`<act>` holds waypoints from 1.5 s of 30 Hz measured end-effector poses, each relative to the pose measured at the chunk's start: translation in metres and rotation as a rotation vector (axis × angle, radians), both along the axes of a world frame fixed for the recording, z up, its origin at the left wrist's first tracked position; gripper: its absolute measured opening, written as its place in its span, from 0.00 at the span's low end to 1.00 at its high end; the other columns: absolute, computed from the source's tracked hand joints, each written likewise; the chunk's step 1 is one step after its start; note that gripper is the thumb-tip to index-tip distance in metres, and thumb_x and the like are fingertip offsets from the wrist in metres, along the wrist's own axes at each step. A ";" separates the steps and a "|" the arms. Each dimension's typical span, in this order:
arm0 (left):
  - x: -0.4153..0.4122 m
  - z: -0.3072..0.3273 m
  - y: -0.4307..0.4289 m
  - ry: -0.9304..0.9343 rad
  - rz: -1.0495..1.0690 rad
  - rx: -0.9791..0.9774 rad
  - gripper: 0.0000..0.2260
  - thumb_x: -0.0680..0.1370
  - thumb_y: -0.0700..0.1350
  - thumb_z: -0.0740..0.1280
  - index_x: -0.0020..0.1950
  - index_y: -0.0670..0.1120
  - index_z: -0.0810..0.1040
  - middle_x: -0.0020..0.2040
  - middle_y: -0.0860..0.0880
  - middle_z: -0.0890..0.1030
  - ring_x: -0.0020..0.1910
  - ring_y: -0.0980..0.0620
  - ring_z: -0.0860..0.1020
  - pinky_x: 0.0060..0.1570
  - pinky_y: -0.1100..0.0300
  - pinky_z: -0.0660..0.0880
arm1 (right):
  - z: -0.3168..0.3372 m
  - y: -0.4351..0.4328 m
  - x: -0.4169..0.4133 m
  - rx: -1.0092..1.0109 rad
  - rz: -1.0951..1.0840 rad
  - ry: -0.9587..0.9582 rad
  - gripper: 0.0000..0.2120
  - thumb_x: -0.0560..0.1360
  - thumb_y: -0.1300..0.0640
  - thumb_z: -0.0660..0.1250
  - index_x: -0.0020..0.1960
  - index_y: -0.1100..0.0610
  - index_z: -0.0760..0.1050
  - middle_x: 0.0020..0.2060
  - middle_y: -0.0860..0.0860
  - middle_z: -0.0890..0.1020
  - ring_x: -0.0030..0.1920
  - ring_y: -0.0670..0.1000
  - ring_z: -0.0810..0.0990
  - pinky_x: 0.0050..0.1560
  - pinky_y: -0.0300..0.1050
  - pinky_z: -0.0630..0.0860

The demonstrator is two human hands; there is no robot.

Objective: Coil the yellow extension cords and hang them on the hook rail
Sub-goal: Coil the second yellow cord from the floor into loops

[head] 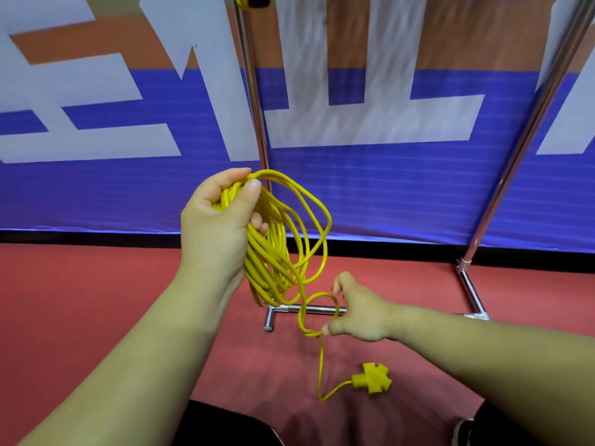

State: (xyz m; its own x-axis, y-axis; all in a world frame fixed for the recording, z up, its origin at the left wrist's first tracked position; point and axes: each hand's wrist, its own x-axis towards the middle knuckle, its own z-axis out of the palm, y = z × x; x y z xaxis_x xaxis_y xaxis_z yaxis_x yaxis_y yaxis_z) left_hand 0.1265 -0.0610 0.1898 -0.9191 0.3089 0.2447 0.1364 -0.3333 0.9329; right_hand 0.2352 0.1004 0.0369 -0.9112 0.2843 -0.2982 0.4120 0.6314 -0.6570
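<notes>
Left hand (222,220) clamped in a fist round the top of the yellow cord coil (280,249). The coil hangs with its long axis 12-to-6, in front of the rack pole (254,107). Right hand (357,313), at 5 o'clock from the left and well apart, pinches the loose tail (321,358) at a small loop. The tail drops toward 6 to the socket block (373,378) on the red floor (96,300). Right hand is nearer the slack; likely next, lift it toward 11 onto the coil.

Bright even indoor light, soft shadows on the red floor (96,300), motion-blurred banner (354,91), wide-angle edge bending
</notes>
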 end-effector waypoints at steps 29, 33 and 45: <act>0.002 -0.037 -0.009 0.141 -0.318 -0.618 0.11 0.76 0.44 0.74 0.58 0.56 0.84 0.26 0.44 0.73 0.26 0.48 0.71 0.31 0.60 0.71 | 0.157 0.029 0.015 -0.604 0.033 0.441 0.09 0.82 0.64 0.60 0.54 0.58 0.79 0.38 0.52 0.82 0.34 0.48 0.79 0.40 0.42 0.77; 0.008 -0.032 0.004 0.181 -0.346 -0.644 0.09 0.77 0.44 0.74 0.55 0.56 0.85 0.26 0.46 0.74 0.26 0.49 0.72 0.31 0.61 0.72 | 0.161 0.036 0.021 -0.615 0.048 0.458 0.10 0.82 0.64 0.60 0.53 0.57 0.79 0.37 0.51 0.82 0.33 0.46 0.80 0.41 0.42 0.76; 0.015 -0.043 0.038 0.301 -0.383 -0.843 0.02 0.77 0.46 0.73 0.45 0.52 0.84 0.26 0.50 0.74 0.24 0.51 0.73 0.28 0.63 0.70 | 0.154 0.066 0.034 -0.575 -0.117 0.574 0.07 0.80 0.64 0.64 0.52 0.56 0.80 0.40 0.52 0.86 0.40 0.49 0.82 0.44 0.41 0.78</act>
State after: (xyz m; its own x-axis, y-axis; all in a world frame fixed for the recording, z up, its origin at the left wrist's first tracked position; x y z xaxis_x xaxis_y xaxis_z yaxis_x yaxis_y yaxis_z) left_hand 0.1419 -0.0227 0.1471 -0.6552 0.7553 0.0148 0.4295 0.3564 0.8298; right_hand 0.2688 0.1664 0.1905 -0.9402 0.3319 0.0769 -0.0441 0.1052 -0.9935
